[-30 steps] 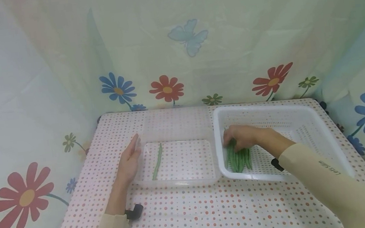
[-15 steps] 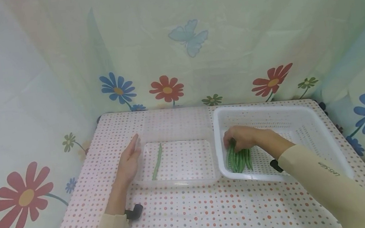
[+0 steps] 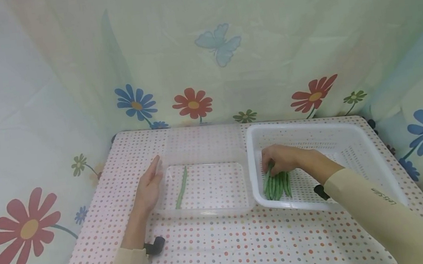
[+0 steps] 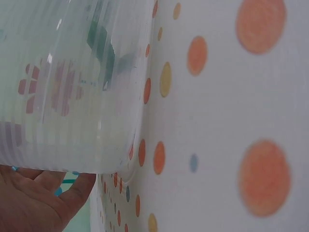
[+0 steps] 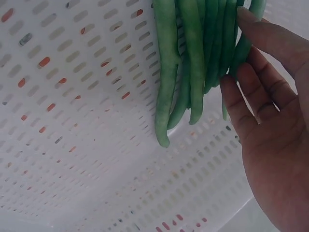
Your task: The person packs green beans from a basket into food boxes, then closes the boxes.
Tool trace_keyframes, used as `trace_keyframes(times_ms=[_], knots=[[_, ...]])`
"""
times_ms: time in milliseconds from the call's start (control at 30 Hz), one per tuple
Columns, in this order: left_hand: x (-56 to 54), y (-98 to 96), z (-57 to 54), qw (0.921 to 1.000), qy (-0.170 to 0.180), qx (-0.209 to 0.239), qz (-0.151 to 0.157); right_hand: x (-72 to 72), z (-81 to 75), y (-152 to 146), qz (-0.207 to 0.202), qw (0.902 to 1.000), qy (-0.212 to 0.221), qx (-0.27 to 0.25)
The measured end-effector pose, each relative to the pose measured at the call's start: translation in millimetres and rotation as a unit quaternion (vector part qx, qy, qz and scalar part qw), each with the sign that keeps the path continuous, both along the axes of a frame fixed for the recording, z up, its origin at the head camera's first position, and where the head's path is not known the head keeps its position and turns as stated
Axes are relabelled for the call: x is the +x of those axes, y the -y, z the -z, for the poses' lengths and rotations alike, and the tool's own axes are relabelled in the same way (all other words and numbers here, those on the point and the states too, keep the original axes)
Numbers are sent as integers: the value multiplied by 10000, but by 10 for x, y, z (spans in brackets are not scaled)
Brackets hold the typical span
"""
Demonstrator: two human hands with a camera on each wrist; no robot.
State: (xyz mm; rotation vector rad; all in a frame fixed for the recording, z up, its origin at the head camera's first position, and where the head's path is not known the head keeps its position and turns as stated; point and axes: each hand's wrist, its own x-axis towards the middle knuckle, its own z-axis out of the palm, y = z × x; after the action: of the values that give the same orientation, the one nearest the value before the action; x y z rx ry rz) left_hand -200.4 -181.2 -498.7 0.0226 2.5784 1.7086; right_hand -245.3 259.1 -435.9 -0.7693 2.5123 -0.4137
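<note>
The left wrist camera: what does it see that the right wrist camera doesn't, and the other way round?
Only the left wrist view: the left hand by the clear, rectangular plastic box.
Only the right wrist view: the right hand gripping at a bunch of long green beans in the white, slotted plastic basket.
Both: the white, orange-spotted tablecloth, peeking through the basket's slots in the right one.

from where i stood i could read one piece of writing: "lets slim", small dark lettering (image 3: pixel 383 196) on the person's beige right sleeve (image 3: pixel 355 191). it ran lengthwise along the forearm, slanting down toward the elbow. whether an apostrophe sat before the first s was too small to tell.
</note>
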Motion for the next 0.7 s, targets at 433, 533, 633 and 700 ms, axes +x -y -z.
trace_keyframes(times_ms=[433, 533, 633, 700], knots=[[2, -1, 12, 10000, 21, -44, -38, -53, -165, -87, 212, 9968, 85, -766], [0, -6, 8, 10000, 7, -46, -24, -64, -244, -120, 568, 9910, 306, -1171], [0, -8, 5, 10000, -5, -46, -24, -79, -298, -130, 717, 9862, 366, -1445], [0, -9, 3, 10000, -7, -31, -20, -84, -323, -129, 751, 9834, 376, -1607]])
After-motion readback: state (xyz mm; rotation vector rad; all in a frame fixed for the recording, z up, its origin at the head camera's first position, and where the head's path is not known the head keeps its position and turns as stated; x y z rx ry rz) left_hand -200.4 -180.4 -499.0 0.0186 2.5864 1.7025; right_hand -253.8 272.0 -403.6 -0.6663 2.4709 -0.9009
